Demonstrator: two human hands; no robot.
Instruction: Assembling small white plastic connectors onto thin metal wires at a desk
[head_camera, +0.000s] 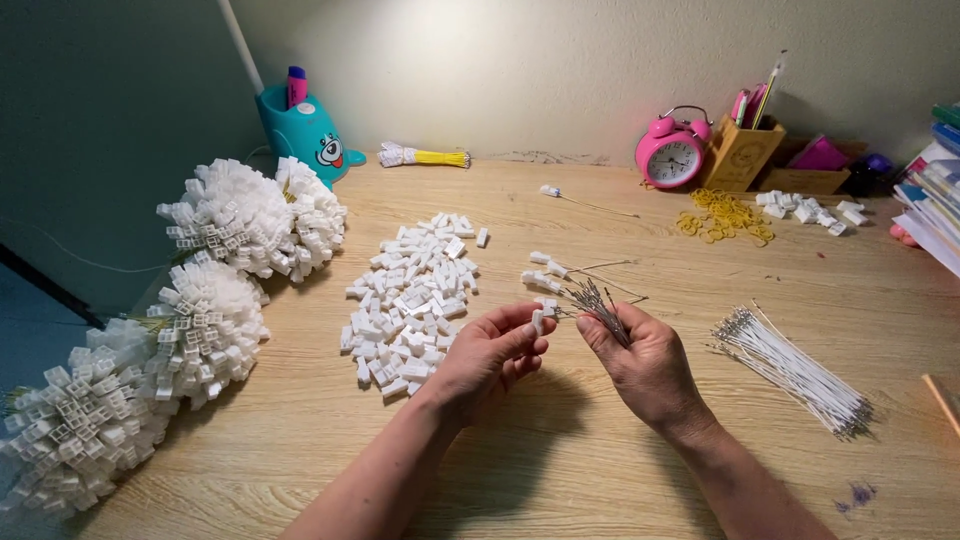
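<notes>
Right now, step in hand: I judge that I am seating a wire end into a small white plastic connector housing (538, 321).
Left hand (487, 355): palm turned inward, thumb and forefinger pinched shut on the connector housing, wrist resting low over the wooden table (560, 460).
Right hand (640, 360): fingers curled closed around a bundle of thin wires with metal tips (598, 303), tips fanning up and left toward the housing.
Where the piece is: held above the table between both hands, just right of the loose pile of white housings (412, 300).
Next move, my judgement: it calls for singling out 1 wire tip and lining it up with the housing's opening; the tips are crowded, so a fine, steady push is needed.
Nearby stock: a bundle of white wires (795, 373) lies to the right; 3 big clusters of finished housings (200, 320) sit to the left.
Behind: some wired housings (545, 275) lie apart on the table.
</notes>
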